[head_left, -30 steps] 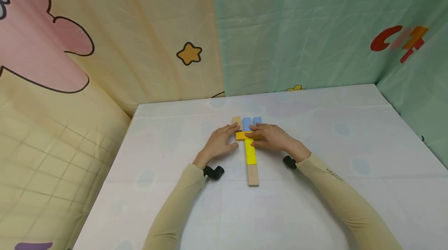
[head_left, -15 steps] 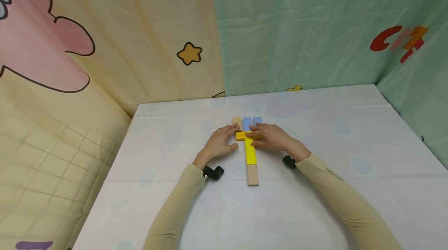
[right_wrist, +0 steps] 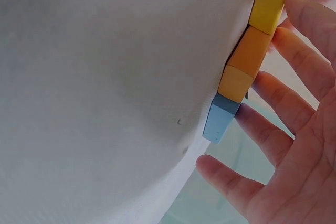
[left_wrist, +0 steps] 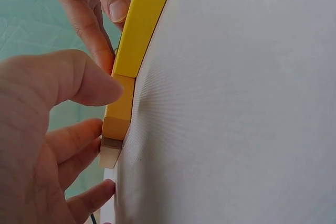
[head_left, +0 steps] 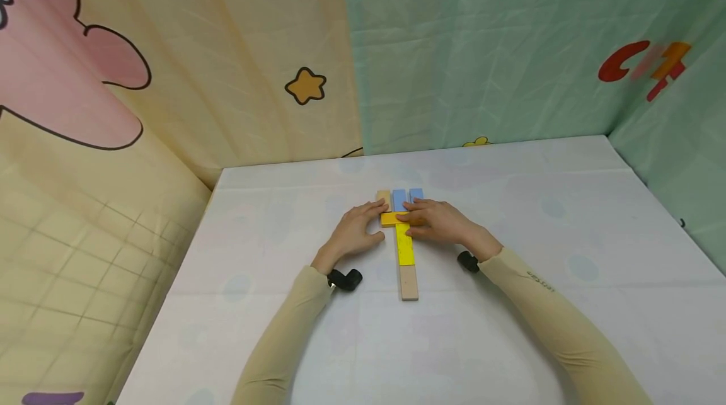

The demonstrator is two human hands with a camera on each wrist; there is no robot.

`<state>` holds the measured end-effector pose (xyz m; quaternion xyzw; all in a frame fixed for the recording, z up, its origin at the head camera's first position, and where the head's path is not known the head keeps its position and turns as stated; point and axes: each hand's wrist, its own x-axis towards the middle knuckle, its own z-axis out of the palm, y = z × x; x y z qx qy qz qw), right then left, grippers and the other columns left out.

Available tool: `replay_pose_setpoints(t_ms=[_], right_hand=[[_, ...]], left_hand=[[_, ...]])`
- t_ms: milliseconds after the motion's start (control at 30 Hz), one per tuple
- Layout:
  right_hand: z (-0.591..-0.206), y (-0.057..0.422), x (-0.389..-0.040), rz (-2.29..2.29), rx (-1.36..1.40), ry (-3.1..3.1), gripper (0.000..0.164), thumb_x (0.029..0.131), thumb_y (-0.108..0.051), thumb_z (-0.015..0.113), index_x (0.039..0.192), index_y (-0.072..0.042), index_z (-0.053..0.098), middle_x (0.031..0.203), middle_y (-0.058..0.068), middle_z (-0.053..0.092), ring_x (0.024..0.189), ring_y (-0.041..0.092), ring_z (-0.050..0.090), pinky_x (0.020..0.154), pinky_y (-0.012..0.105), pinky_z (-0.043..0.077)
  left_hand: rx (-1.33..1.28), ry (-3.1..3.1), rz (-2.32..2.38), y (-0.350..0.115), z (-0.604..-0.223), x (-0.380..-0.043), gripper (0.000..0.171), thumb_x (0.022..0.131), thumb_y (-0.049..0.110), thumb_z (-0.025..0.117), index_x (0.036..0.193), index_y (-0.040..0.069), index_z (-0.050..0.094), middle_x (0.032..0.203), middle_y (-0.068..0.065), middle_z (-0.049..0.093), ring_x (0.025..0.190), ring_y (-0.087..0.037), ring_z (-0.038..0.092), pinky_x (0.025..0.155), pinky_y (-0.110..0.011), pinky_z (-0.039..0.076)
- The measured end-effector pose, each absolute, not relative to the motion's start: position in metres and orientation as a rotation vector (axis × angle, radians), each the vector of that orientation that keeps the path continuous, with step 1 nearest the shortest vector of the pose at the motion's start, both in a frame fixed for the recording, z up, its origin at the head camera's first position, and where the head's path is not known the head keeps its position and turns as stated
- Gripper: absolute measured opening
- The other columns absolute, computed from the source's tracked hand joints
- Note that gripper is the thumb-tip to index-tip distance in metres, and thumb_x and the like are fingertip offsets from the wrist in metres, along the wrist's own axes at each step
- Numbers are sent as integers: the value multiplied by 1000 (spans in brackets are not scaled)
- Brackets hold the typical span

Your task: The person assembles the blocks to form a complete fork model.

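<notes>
Flat wooden blocks lie on the table in a fork shape. An orange block (head_left: pixel 390 220) runs crosswise. Beyond it stand a tan block (head_left: pixel 383 196) on the left, a blue block (head_left: pixel 399 199) in the middle and another blue block (head_left: pixel 416 193) on the right. A yellow block (head_left: pixel 405 247) and a plain wood block (head_left: pixel 409 282) trail toward the person as a stem. My left hand (head_left: pixel 354 228) has its fingertips at the tan block, thumb near the orange one. The spread fingers of my right hand (head_left: pixel 445 222) rest across the orange, yellow and right blue blocks, partly hiding them.
A white cloth with pale spots covers the table (head_left: pixel 238 336). Behind it hang a yellow curtain (head_left: pixel 249 65) and a green curtain (head_left: pixel 488 46) with cartoon prints. Black wrist cameras sit under both wrists, near the tabletop.
</notes>
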<state>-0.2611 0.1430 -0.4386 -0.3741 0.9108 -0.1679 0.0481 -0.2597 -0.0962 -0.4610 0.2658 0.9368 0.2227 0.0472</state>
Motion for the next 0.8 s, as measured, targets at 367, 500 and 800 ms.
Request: replay_pose_setpoints(t_ms=[367, 500, 800], right_hand=[[-438, 142, -261, -523, -1133, 2766, 45, 93, -30, 62, 133, -11, 56, 142, 14, 43, 133, 36, 34, 103, 54, 31], [-437, 142, -261, -516, -1134, 2766, 45, 93, -31, 62, 133, -11, 56, 142, 14, 43, 133, 36, 34, 103, 53, 31], [-436, 142, -260, -514, -1130, 2767, 44, 93, -30, 62, 132, -11, 57, 141, 14, 44, 132, 36, 34, 102, 54, 31]], left_hand=[[819, 2857, 688, -98, -462, -258, 61, 87, 25, 62, 144, 16, 42, 151, 4, 31, 138, -21, 25, 112, -41, 13], [824, 2858, 673, -97, -461, -258, 61, 87, 26, 63, 144, 16, 42, 151, 5, 31, 138, -21, 26, 112, -41, 14], [809, 2854, 669, -94, -452, -260, 53, 91, 26, 58, 141, 15, 47, 148, 2, 37, 134, -23, 34, 107, -45, 26]])
